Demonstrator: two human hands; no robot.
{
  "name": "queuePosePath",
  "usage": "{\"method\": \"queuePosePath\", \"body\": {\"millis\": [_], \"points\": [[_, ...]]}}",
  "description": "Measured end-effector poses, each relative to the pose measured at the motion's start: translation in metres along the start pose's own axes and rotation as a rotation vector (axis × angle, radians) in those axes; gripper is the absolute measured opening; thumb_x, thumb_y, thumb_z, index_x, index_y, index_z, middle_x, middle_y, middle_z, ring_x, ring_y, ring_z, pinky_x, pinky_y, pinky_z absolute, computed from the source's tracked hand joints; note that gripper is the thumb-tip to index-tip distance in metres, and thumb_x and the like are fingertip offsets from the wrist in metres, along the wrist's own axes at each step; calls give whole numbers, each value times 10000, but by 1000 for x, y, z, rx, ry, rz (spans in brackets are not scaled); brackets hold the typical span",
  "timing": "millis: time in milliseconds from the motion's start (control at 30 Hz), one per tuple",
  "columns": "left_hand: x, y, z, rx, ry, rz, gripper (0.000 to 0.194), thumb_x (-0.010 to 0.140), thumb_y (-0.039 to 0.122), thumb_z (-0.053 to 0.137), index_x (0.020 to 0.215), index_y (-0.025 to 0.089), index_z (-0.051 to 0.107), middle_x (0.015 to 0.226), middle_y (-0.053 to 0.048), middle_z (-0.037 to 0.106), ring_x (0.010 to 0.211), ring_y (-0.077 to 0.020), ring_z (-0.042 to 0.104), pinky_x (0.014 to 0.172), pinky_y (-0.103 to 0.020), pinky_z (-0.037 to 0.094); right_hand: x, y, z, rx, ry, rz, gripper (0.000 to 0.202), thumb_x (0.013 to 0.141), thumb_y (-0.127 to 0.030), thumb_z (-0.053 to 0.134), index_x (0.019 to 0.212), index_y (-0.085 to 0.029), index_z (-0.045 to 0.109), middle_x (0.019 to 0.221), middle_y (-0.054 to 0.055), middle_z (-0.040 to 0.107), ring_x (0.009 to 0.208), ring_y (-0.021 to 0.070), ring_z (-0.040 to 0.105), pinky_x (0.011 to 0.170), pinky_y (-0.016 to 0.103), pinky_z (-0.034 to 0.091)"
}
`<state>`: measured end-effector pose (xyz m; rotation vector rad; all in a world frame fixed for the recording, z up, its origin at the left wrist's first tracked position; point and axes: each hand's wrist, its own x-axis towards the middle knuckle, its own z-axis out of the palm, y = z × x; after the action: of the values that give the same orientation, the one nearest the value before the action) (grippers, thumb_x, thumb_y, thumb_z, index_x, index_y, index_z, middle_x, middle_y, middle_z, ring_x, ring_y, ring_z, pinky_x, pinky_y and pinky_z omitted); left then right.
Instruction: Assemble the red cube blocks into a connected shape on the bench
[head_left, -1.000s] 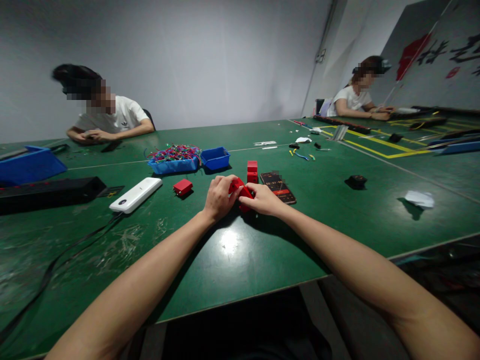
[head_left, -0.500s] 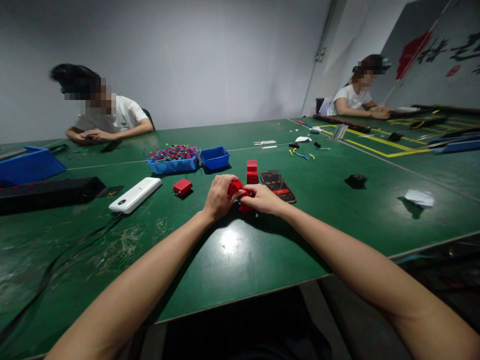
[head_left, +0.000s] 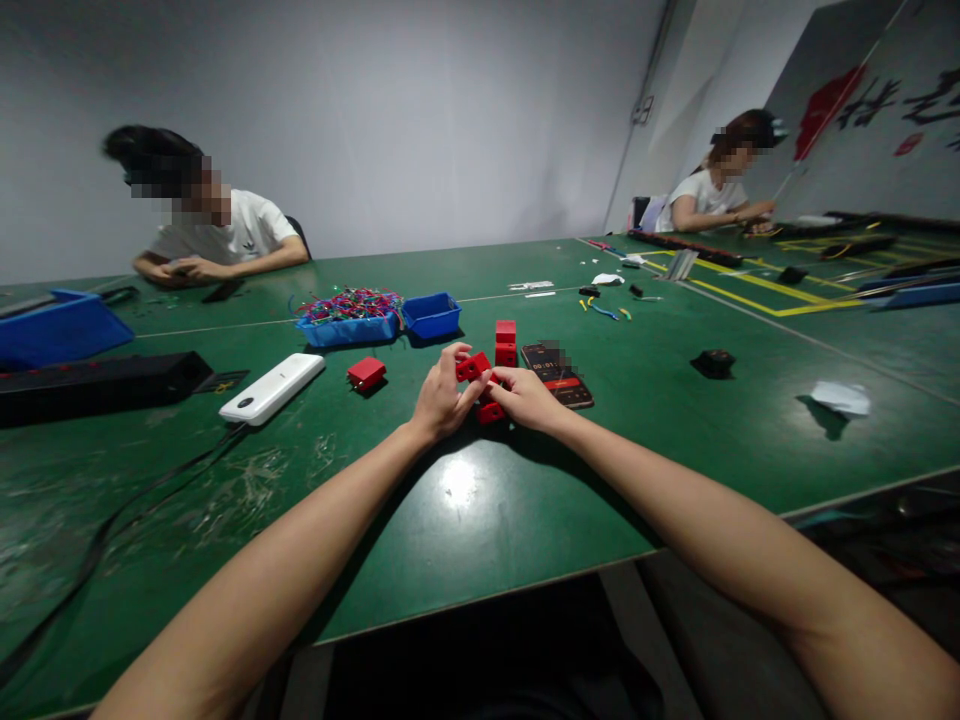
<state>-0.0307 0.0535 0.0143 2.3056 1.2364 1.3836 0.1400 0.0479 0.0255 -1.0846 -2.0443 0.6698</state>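
Over the near middle of the table, my left hand (head_left: 441,396) and my right hand (head_left: 529,397) meet at a small red block with dark round holes (head_left: 473,367). My left thumb and fingers are around the block, its forefinger raised a little. The right thumb and forefinger pinch at the block's near right side, hiding part of it. Just below the fingertips a second red piece (head_left: 491,412) shows; whether it joins the block I cannot tell. Beyond the hands stands an upright red block stack (head_left: 505,343), beside a phone (head_left: 557,374) lying flat with a timer on screen.
On the left lie a red plug-like block (head_left: 367,374) and a white power bank (head_left: 273,389) with a black cable. Behind are a blue tray of coloured wires (head_left: 349,325) and a smaller blue bin (head_left: 431,316). Two people sit across the table.
My left fingers have loosened and lifted slightly, baring more of the red block, which appears turned. The right hand stays almost in place. At the far right, a person's hand has risen.
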Motion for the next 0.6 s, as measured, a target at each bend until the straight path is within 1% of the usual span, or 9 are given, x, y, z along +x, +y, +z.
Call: {"method": "queuePosePath", "body": {"millis": [100,167,233,333,400,433,467,533,600], "points": [[1,2,-1,-68,-85,-68,389,873,446,514,1158,189,449,999,-58,637,854,-165,614,815,-314,477,1,4,-1,15,9,17,309,880,-362,462,767,-137,642,715,16,628,674,137,539,629,237,377],[2,4,-2,-76,-85,-79,340,871,444,515,1094,189,486,974,-47,647,825,-154,609,802,-297,472,1,5,-1,42,10,23,297,872,-363,477,771,-140,645,726,16,635,681,138,541,642,241,391],[3,5,-2,-78,-61,-80,331,864,455,526,1063,191,503,952,-38,650,816,-150,603,797,-286,466,1,5,0,102,3,27,272,857,-362,499,780,-143,642,745,15,636,690,139,541,656,247,406],[3,4,-2,-108,-27,-132,400,858,492,530,1120,193,484,960,-38,650,786,-147,602,767,-277,466,2,3,4,333,-7,100,256,834,-395,526,830,-156,618,736,2,616,666,131,537,610,238,415],[3,3,-1,-154,-67,-191,436,878,513,483,1164,185,470,955,-44,654,745,-145,603,720,-269,466,4,3,7,523,11,186,271,827,-423,528,895,-170,597,704,-15,589,596,112,511,532,219,392],[4,2,-1,-168,-101,-205,427,892,519,451,1150,181,488,941,-45,657,738,-146,602,703,-265,461,5,3,8,583,22,217,271,820,-422,536,924,-177,589,692,-24,575,557,101,490,498,211,375],[4,2,-1,-168,-139,-203,409,907,522,414,1097,177,525,909,-42,658,735,-148,599,691,-262,453,5,3,9,620,24,239,272,814,-419,543,944,-183,582,675,-32,560,523,94,469,470,209,360],[4,2,-2,-141,-201,-168,426,930,519,341,902,171,584,812,-32,646,722,-150,580,676,-259,433,6,3,9,650,14,260,271,805,-422,557,941,-187,571,638,-45,535,480,85,441,443,209,347],[4,3,-2,-114,-230,-139,480,939,509,300,743,165,571,725,-23,617,682,-144,548,654,-257,412,6,4,8,656,-1,261,283,808,-452,561,902,-185,558,604,-52,516,463,81,435,439,210,347]]}}
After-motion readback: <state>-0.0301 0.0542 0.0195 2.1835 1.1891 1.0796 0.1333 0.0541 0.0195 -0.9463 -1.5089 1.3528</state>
